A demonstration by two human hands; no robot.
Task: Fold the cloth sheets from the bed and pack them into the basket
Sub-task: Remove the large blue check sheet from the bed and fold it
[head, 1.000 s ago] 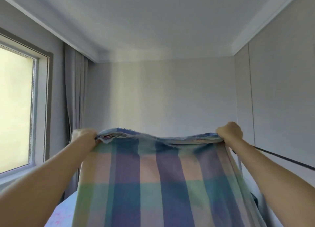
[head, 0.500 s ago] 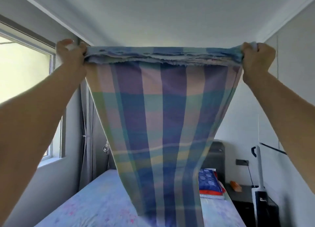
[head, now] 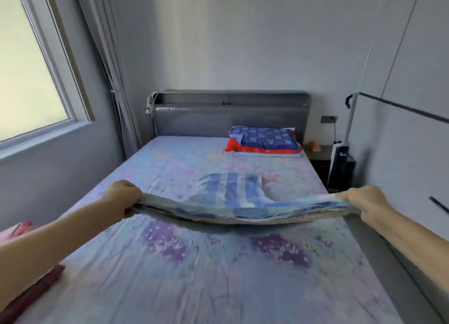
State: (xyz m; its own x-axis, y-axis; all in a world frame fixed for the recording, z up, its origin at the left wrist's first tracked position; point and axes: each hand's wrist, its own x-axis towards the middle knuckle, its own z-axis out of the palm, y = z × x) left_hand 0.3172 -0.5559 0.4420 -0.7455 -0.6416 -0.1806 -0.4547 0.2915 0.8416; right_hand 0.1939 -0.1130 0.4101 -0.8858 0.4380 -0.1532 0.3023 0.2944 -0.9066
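Observation:
A plaid cloth sheet (head: 233, 202) in blue, green and pink is stretched nearly flat just above the bed (head: 218, 275), its far part billowing over the mattress. My left hand (head: 121, 197) grips its near left corner. My right hand (head: 362, 202) grips its near right corner. The near edge sags a little between the two hands. The bed carries a pale floral sheet with purple patches. No basket is in view.
A blue and red pillow (head: 264, 140) lies at the grey headboard (head: 230, 114). A nightstand (head: 318, 156) and an upright vacuum (head: 340, 163) stand at the right. Red and pink items (head: 24, 292) lie at the bed's left edge. A window (head: 31, 80) fills the left wall.
Both hands came down from overhead to just above the mattress, swinging the plaid sheet from hanging upright to spread out flat over the bed. The view tilted down.

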